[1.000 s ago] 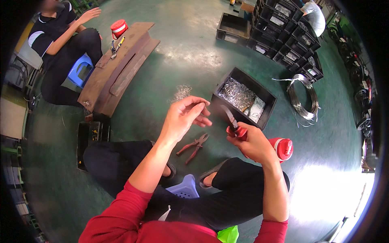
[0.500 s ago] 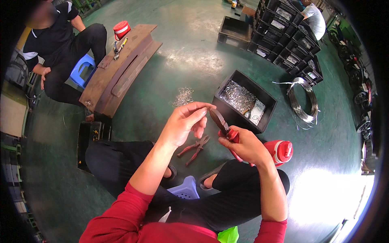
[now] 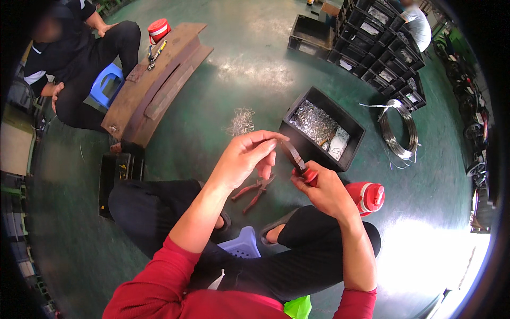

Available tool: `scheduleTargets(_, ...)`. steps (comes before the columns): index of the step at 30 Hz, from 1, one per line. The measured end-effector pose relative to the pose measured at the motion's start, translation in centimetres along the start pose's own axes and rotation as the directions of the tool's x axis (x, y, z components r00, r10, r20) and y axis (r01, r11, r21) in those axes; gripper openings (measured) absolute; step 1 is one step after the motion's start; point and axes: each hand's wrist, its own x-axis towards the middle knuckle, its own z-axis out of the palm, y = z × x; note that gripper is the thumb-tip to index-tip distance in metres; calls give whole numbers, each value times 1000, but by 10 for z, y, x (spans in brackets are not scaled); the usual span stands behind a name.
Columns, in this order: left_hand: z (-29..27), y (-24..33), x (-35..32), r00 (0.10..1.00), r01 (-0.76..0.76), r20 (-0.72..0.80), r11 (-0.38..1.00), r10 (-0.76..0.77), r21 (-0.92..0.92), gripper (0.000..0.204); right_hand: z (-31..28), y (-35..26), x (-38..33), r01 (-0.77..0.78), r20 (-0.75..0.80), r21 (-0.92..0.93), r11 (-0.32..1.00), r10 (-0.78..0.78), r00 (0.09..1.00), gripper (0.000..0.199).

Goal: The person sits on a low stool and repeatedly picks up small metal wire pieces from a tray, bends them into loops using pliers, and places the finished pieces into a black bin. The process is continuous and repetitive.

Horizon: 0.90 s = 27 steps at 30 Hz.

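Observation:
My right hand (image 3: 329,194) is wrapped round the red grips of a pair of pliers (image 3: 292,154), whose dark jaws point up and left. At the tip of those jaws, my left hand (image 3: 247,159) pinches with thumb and forefinger; whatever lies between them is too small to make out. On the floor just below my left hand lies a second pair of red-handled pliers (image 3: 255,192). A loose heap of bent wire pieces (image 3: 241,122) rests beyond that hand. Right of the heap, a black crate (image 3: 355,151) holds many small shiny metal pieces and a white label.
A wire coil (image 3: 392,139) and stacked black crates (image 3: 366,40) are at the right. Beside my right knee stands a red jug (image 3: 366,198). A rusty steel beam (image 3: 125,111) carries tools at the left, near a seated person (image 3: 69,64). Another person (image 3: 418,26) is behind the crates.
Both hands and the pliers have shifted slightly, with the pliers' handles a little farther right and higher. The seated person's upper hand now shows on the knee.

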Motion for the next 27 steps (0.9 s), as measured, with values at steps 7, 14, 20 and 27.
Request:
scheduleTargets(7,1,11,-9,997,-9,71,962,-11,274,31,5,10,2,86,-98,-5,996,-86,991,26)
scheduleTargets(14,9,8,-14,999,-32,32,965,25,261,33,9,6,4,18,-156,-110,994,-35,987,29)
scheduleTargets(20,16,-1,-17,995,-49,-68,963,70,266,31,19,12,8,82,-256,-143,986,-117,960,23)
scheduleTargets(27,25,-5,-18,982,-70,-148,948,121,310,28,23,17,11,104,-327,-197,975,-165,930,22)
